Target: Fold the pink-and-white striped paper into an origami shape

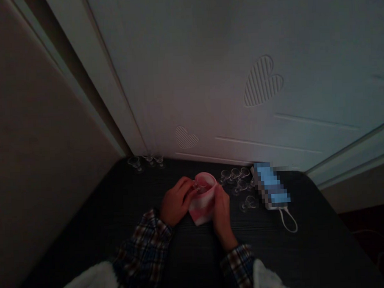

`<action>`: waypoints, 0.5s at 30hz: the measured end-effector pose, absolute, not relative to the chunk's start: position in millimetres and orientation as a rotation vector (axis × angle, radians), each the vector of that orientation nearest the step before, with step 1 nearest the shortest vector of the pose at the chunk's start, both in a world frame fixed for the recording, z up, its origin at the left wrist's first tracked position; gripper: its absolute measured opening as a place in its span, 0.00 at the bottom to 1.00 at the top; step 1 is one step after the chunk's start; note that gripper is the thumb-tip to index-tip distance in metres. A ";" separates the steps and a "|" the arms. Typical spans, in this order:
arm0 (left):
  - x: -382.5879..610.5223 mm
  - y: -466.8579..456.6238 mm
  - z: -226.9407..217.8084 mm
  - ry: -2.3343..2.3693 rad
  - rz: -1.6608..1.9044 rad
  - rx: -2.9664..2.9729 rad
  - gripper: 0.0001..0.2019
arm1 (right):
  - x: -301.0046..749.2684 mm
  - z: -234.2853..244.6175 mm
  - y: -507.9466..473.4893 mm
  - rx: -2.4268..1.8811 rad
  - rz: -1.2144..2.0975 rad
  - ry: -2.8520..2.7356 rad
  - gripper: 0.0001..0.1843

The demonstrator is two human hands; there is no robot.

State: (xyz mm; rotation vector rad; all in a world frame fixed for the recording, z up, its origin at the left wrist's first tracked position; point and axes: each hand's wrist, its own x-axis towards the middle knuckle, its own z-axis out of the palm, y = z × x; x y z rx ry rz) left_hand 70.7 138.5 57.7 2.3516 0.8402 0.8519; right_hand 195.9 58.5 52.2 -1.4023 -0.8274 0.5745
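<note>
My left grip grasps a small clear glass at the pink-and-white cloth, which my right grip clasps above the dark counter.

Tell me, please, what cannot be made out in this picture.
Head view throughout:
Screen of the lit device: pixelated.
Clear object by the left hand: too small and dim.
Pink-and-white item: right side covered by the right hand.
Tabletop: near edge cut off by the frame.
</note>
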 end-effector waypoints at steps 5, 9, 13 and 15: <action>69.5 140.0 57.2 0.855 0.781 2.477 0.11 | 198.7 52.1 55.1 -1.407 0.592 -0.675 0.24; 68.6 139.5 56.7 0.813 0.705 2.567 0.12 | 202.4 63.8 55.2 -1.267 0.624 -0.961 0.13; 68.0 140.2 56.4 0.760 0.762 2.489 0.12 | 205.2 68.5 57.0 -1.257 0.592 -1.090 0.10; 68.6 140.5 57.4 0.789 0.796 2.418 0.09 | 206.1 68.1 57.6 -1.261 0.602 -1.090 0.10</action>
